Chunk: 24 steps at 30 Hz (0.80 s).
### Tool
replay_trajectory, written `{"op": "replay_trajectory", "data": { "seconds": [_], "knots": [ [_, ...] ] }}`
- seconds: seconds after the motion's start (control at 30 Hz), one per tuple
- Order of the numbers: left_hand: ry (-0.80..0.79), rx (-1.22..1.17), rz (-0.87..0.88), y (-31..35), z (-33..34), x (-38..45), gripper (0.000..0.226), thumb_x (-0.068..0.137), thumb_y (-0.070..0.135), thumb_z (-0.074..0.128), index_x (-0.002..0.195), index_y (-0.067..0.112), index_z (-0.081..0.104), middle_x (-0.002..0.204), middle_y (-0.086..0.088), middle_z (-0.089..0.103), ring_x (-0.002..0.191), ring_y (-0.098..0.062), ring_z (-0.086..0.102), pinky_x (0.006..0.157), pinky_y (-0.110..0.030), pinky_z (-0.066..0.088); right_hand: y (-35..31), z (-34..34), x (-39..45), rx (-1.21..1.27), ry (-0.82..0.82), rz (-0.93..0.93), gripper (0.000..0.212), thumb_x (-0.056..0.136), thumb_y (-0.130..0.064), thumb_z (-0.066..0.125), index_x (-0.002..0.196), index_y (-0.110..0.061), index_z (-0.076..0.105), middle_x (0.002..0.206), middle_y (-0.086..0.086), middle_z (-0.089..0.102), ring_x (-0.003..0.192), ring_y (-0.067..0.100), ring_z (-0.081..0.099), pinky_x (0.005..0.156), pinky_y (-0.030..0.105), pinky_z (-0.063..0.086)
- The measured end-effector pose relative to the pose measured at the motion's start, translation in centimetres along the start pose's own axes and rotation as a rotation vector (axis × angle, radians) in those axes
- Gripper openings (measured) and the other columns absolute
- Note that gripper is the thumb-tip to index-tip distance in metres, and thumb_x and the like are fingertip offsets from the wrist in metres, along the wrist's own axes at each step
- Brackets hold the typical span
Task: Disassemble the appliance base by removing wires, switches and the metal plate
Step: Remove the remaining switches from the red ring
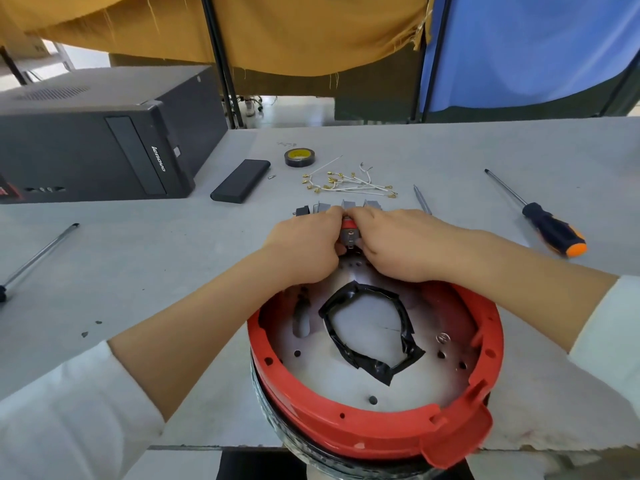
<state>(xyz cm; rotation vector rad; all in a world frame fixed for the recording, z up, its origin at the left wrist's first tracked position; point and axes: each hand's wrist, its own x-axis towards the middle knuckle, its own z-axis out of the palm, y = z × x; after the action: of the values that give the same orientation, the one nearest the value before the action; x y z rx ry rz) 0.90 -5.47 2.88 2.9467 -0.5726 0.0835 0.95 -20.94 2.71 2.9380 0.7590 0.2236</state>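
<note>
Grey table (pixel 138 258), computer case far beyond our left hand (pixel 304 244), yellow and blue curtains behind. Both hands pinch small switch (pixel 349 233) at far rim of red base (pixel 381 427); right hand (pixel 398 244) opposite. Switch stiff, light, likely snap-fit: grip sides. Loose wires (pixel 346 183) lie beyond fingers

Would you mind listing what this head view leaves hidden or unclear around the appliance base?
- The switch: mostly covered by the left hand and right hand; how it sits in the base cannot be told.
- The far rim of the red base: hidden under both hands.
- Small grey parts behind the hands: partly covered by the fingers.
- The long rod: its near end is cut off by the left edge.
</note>
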Motion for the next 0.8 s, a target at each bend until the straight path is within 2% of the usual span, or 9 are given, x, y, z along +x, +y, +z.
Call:
{"op": "replay_trajectory", "data": {
  "seconds": [0.1, 0.27, 0.47, 0.8],
  "knots": [
    [0.040, 0.061, 0.001, -0.05, 0.20, 0.22, 0.032, 0.093, 0.022, 0.047, 0.124, 0.016, 0.041, 0.112, -0.008, 0.060, 0.100, -0.033, 0.057, 0.068, -0.032, 0.036, 0.10, -0.20, 0.41, -0.001, -0.040, -0.007, 0.032, 0.095, -0.025, 0.038, 0.124, -0.011, 0.036, 0.120, 0.012, 0.054, 0.094, 0.035, 0.057, 0.063, 0.034, 0.033],
    [0.112, 0.193, 0.004, 0.18, 0.46, 0.42, 0.029, 0.089, 0.012, 0.046, 0.117, 0.015, 0.043, 0.107, -0.010, 0.062, 0.096, -0.034, 0.058, 0.063, -0.033, 0.031, 0.03, 0.13, 0.09, -0.068, 0.060, -0.045, 0.030, 0.095, -0.024, 0.038, 0.122, -0.010, 0.038, 0.115, 0.011, 0.056, 0.090, 0.035, 0.058, 0.060, 0.034, 0.032],
    [0.149, 0.216, -0.014, 0.52, 0.51, 0.28, 0.027, 0.085, 0.007, 0.046, 0.111, 0.014, 0.043, 0.103, -0.010, 0.061, 0.088, -0.034, 0.056, 0.061, -0.033, 0.030, -0.26, 0.37, -0.17, -0.114, 0.112, -0.053, 0.027, 0.094, -0.023, 0.041, 0.118, -0.009, 0.038, 0.112, 0.010, 0.056, 0.087, 0.035, 0.058, 0.056, 0.033, 0.026],
    [0.170, 0.253, -0.010, 0.70, 0.70, 0.15, 0.024, 0.085, 0.008, 0.047, 0.107, 0.016, 0.041, 0.105, -0.009, 0.063, 0.094, -0.036, 0.059, 0.060, -0.033, 0.030, -0.59, 0.36, -0.28, -0.142, 0.120, -0.044, 0.029, 0.093, -0.025, 0.043, 0.116, -0.008, 0.038, 0.110, 0.010, 0.055, 0.085, 0.033, 0.059, 0.054, 0.033, 0.023]
  ]
}}
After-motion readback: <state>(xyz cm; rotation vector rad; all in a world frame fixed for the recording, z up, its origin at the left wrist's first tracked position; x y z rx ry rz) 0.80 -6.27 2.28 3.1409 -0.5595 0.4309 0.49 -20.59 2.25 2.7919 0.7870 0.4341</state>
